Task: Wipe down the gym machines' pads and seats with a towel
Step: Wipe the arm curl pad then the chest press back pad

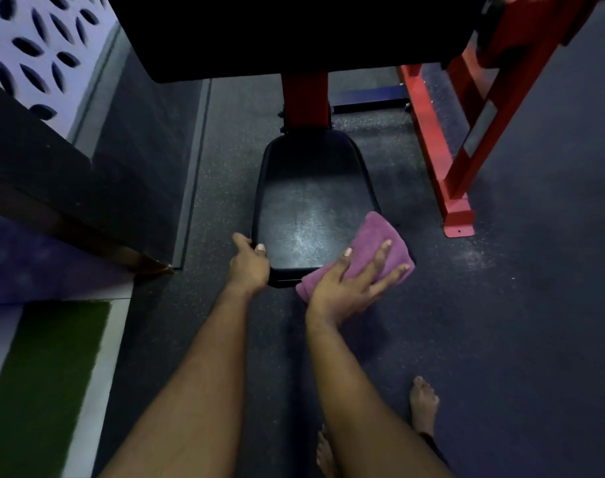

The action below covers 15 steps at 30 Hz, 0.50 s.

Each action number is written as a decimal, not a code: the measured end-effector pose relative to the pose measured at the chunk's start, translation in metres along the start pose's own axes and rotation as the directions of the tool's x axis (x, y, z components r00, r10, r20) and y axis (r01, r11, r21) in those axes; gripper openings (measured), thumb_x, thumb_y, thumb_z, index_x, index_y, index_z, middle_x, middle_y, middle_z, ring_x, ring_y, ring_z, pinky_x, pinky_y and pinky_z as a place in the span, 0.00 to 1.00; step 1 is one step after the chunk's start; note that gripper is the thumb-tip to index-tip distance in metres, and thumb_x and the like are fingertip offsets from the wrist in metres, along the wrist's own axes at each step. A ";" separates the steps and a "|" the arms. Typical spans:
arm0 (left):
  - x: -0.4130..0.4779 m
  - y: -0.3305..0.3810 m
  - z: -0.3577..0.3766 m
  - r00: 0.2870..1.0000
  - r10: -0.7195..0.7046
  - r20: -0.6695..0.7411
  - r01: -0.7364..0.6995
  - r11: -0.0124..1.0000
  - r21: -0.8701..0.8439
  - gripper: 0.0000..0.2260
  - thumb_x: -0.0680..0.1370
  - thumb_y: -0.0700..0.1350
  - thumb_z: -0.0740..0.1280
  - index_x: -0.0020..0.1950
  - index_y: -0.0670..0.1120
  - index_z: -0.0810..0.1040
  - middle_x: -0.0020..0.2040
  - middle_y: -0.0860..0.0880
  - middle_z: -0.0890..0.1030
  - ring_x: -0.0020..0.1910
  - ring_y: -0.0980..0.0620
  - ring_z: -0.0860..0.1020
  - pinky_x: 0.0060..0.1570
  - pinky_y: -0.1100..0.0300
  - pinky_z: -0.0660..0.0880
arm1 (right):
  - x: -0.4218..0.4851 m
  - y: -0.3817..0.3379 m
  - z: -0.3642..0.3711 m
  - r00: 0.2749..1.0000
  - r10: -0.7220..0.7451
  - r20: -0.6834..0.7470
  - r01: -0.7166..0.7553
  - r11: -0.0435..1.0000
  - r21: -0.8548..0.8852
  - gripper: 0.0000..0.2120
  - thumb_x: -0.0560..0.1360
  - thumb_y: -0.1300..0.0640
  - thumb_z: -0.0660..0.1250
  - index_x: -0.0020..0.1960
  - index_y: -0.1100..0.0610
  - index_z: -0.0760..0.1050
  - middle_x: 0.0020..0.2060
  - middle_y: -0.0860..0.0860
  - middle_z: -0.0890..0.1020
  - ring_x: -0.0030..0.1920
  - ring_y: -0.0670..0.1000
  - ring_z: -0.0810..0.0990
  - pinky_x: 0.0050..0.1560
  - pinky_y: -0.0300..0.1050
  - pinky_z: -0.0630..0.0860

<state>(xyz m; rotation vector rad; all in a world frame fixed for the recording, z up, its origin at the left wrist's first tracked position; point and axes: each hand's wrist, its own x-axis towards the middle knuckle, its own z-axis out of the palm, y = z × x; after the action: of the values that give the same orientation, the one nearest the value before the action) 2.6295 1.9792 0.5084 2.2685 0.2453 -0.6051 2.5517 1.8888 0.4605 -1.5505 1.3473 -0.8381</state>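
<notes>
Right hand [349, 284]: fingers straight and spread, palm pressing flat on the towel [380, 232]. The folded purple towel lies on the near right corner of the seat [311, 208], overhanging both edges; the part beneath the palm is hidden.

Left hand [249, 267]: holds the seat's near left corner, thumb on top. The other fingers go round the edge, and only one tip shows at the left side.

Seat: black, padded, dull sheen at centre. Its far end meets a red post [306, 101]; the joint is in shadow and hard to make out.

A large black pad [294, 36] hangs above the far end, cut off by the top edge and too dark for detail. It blocks the upper post.

Right: red frame [466, 160], foot plate on the floor [501, 339], top cut off.

Left: dark ledge, patterned panel [35, 46], green turf strip [46, 374].

Near: two bare feet [423, 405], one partly hidden behind the right forearm.
</notes>
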 end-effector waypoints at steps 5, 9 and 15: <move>0.008 0.007 -0.012 0.996 -0.049 0.076 0.042 0.995 0.085 0.07 0.85 0.46 0.55 0.61 0.47 0.60 0.58 0.42 0.72 0.53 0.43 0.73 0.52 0.45 0.75 | -0.051 -0.013 0.008 0.971 0.234 0.056 -0.241 0.950 0.199 0.38 0.80 0.48 0.69 0.83 0.44 0.52 0.83 0.54 0.42 0.82 0.57 0.49 0.77 0.53 0.58; 0.011 0.017 -0.005 0.996 -0.093 -0.018 0.094 0.994 0.058 0.11 0.82 0.42 0.55 0.64 0.45 0.59 0.63 0.38 0.72 0.57 0.37 0.73 0.60 0.39 0.74 | -0.007 -0.013 -0.002 0.967 0.252 0.027 -0.252 0.942 0.221 0.34 0.79 0.50 0.70 0.81 0.44 0.59 0.81 0.57 0.53 0.78 0.59 0.61 0.74 0.50 0.64; 0.012 0.029 0.014 0.966 -0.161 -0.201 0.153 0.987 -0.053 0.24 0.86 0.51 0.51 0.78 0.41 0.55 0.70 0.33 0.71 0.67 0.33 0.72 0.62 0.44 0.69 | 0.062 -0.017 -0.022 0.944 0.299 0.139 -0.290 0.953 -0.082 0.28 0.80 0.42 0.65 0.79 0.41 0.63 0.75 0.56 0.67 0.68 0.64 0.73 0.64 0.55 0.71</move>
<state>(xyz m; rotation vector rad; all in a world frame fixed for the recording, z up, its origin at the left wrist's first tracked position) 2.6457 1.9488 0.5126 2.2902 0.5378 -0.4419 2.5494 1.8240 0.4803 -1.3813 1.4585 -0.4893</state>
